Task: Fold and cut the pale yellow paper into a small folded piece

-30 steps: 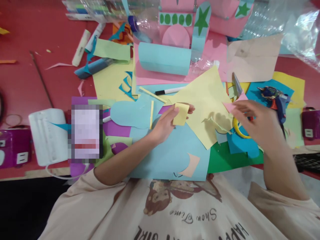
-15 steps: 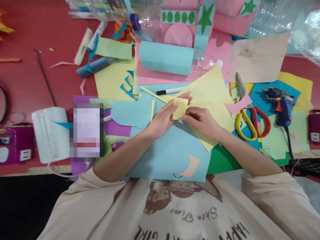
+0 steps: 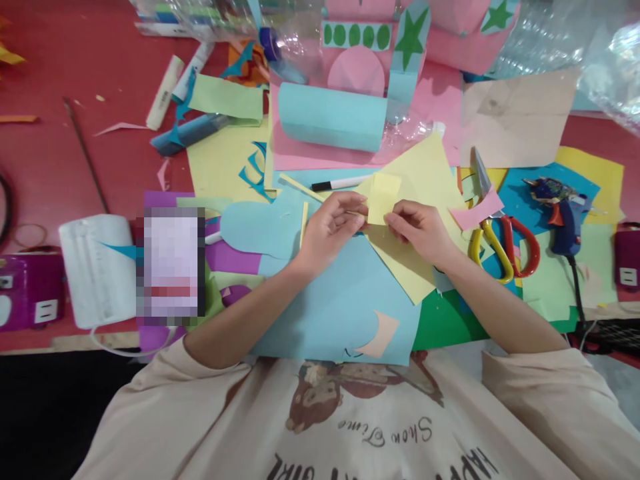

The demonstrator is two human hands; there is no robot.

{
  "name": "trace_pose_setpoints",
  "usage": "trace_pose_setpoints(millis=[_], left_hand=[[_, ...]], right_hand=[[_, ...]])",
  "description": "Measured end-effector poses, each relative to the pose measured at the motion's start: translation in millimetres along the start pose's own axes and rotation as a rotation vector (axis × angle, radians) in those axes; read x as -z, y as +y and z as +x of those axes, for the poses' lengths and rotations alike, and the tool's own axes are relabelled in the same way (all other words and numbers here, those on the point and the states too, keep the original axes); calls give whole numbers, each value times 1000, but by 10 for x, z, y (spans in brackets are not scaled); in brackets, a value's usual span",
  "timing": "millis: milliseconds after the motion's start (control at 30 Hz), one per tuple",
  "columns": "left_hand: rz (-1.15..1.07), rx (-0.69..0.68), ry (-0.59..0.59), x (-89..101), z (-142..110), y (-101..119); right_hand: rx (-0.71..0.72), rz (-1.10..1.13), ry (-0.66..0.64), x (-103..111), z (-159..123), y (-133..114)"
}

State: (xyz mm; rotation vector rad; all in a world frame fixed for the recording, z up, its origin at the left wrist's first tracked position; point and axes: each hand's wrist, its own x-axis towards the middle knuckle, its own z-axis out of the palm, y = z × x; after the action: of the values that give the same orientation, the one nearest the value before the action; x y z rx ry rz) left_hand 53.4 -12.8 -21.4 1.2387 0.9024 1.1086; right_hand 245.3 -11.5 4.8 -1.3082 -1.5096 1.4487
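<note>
A small folded piece of yellow paper (image 3: 384,198) stands between my hands, above a larger pale yellow sheet (image 3: 417,267). My right hand (image 3: 420,230) pinches its lower right corner between thumb and finger. At the lower left edge, the curled fingers and thumb of my left hand (image 3: 334,230) close on the paper. Under my forearms lies a light blue sheet (image 3: 345,313) bearing a peach paper scrap (image 3: 383,333). Just beyond my left hand are a narrow yellow strip (image 3: 300,187) and a black-capped white marker (image 3: 345,182).
To the right lie scissors (image 3: 520,250) with red and yellow handles and a blue glue gun (image 3: 565,227). A blurred-out phone-like device (image 3: 173,260) and a white box (image 3: 97,273) sit left. Behind are a light blue paper roll (image 3: 333,117) and pink paper pieces (image 3: 440,100).
The small yellow paper has moved right and away from me, off my left palm and up between both hands. My right hand has shifted slightly right; my left fingers have curled.
</note>
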Motion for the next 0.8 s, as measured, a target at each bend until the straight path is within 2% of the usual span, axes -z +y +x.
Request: trace_pose_setpoints(millis=[267,633,700,800], left_hand=[[111,-31,-32,7,-13,-21],[40,77,0,-24,-13,53],[82,82,15,-22,-13,70],[149,48,35,-11,-13,90]], right_hand=[[24,0,-27,-20,5,32],[76,-17,-30,-46,-31,69],[117,-42,-8,-54,-29,85],[251,-178,59,-62,-23,90]])
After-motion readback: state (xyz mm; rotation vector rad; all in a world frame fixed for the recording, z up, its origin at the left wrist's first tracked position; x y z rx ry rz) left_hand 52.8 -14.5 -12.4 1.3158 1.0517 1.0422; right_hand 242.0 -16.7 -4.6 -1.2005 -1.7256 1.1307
